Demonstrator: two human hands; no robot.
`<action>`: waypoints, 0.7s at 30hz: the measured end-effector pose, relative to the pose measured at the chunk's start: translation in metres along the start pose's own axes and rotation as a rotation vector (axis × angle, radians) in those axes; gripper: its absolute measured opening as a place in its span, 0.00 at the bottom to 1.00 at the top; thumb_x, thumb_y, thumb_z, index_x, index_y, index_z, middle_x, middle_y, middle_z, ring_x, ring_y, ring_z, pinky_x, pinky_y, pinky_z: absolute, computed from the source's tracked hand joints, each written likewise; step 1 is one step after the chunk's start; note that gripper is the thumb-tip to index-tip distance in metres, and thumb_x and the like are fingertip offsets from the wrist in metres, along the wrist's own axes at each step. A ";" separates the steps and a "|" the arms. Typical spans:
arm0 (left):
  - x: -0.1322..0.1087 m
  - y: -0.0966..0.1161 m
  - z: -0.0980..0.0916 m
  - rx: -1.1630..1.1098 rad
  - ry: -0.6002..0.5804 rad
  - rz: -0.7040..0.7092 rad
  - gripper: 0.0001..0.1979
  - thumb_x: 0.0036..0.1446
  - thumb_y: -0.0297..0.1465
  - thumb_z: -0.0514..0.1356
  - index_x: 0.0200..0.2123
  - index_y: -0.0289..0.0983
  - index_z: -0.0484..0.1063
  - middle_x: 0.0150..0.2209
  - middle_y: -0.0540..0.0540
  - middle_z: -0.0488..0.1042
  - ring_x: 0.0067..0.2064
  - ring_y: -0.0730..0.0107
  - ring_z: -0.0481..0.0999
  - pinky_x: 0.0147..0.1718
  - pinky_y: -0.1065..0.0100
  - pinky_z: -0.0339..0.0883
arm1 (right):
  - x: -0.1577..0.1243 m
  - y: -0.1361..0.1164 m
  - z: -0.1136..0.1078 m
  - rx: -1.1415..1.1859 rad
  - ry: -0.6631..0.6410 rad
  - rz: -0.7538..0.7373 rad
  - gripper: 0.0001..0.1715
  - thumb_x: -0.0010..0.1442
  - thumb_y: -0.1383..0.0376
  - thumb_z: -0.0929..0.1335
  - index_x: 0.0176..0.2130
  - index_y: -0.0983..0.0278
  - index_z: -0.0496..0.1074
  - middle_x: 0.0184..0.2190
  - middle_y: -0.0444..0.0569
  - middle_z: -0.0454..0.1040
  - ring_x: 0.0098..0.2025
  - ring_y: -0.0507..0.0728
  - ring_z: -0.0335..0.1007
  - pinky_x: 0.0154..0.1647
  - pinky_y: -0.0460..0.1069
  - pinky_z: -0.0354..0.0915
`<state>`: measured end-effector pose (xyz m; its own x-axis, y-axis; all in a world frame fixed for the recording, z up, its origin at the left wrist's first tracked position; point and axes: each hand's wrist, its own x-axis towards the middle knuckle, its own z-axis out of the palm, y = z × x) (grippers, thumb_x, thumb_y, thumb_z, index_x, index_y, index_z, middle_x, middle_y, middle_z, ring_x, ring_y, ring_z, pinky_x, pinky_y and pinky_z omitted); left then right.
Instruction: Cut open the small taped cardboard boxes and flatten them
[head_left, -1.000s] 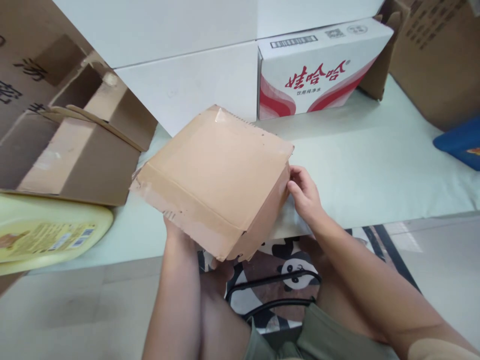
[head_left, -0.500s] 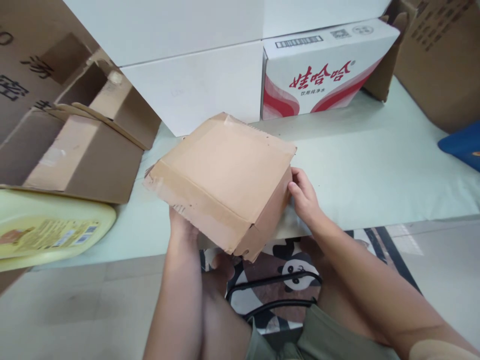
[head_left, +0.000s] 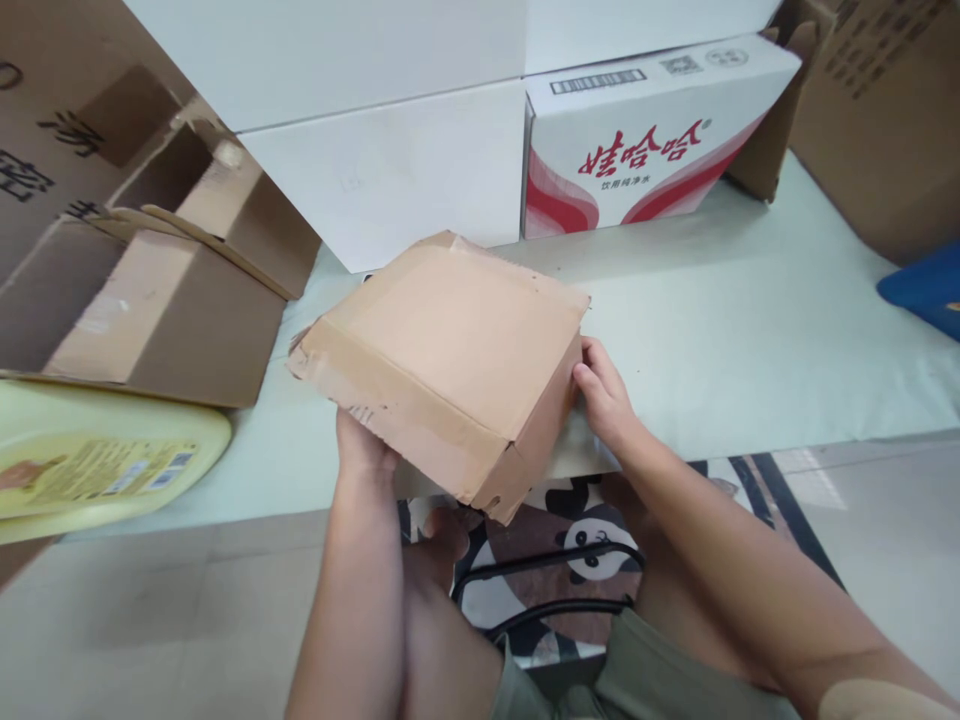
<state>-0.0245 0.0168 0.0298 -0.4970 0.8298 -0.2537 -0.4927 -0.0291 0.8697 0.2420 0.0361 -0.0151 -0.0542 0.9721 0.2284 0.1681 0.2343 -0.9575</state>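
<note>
A brown cardboard box (head_left: 450,350) is held tilted above the front edge of the pale green surface (head_left: 720,330). My left hand (head_left: 363,442) grips its lower left side, with the fingers mostly hidden beneath the cardboard. On the right, my right hand (head_left: 602,390) pinches the box's side edge between thumb and fingers. The box's broad plain face points up, and worn flaps with clear tape show along its near left edge.
Behind stand white cartons (head_left: 390,170) and a white and red carton (head_left: 645,150). Open brown boxes (head_left: 202,310) and a yellow jug (head_left: 112,455) are at left. A blue object (head_left: 926,290) lies far right, below a large brown box (head_left: 885,150).
The box has tilted very slightly, its far edge dipping a little in view. Both hands keep their hold, and the right hand has shifted slightly left.
</note>
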 end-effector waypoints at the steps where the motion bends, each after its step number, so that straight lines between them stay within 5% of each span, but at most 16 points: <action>1: -0.001 0.001 0.001 -0.002 0.022 0.005 0.18 0.62 0.44 0.59 0.42 0.37 0.79 0.35 0.46 0.81 0.33 0.68 0.79 0.35 0.68 0.74 | 0.000 0.000 0.000 -0.002 -0.002 -0.001 0.31 0.63 0.37 0.61 0.48 0.58 0.66 0.40 0.51 0.74 0.43 0.63 0.69 0.45 0.59 0.67; 21: -0.006 0.008 0.011 0.017 0.114 0.017 0.17 0.62 0.41 0.58 0.42 0.35 0.80 0.28 0.46 0.80 0.31 0.67 0.79 0.35 0.69 0.73 | -0.001 0.001 0.000 -0.008 -0.014 0.032 0.31 0.63 0.37 0.61 0.48 0.59 0.66 0.41 0.52 0.74 0.46 0.65 0.69 0.48 0.61 0.67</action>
<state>-0.0172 0.0179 0.0428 -0.5838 0.7602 -0.2851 -0.4719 -0.0320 0.8811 0.2420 0.0356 -0.0158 -0.0622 0.9788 0.1949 0.1775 0.2031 -0.9629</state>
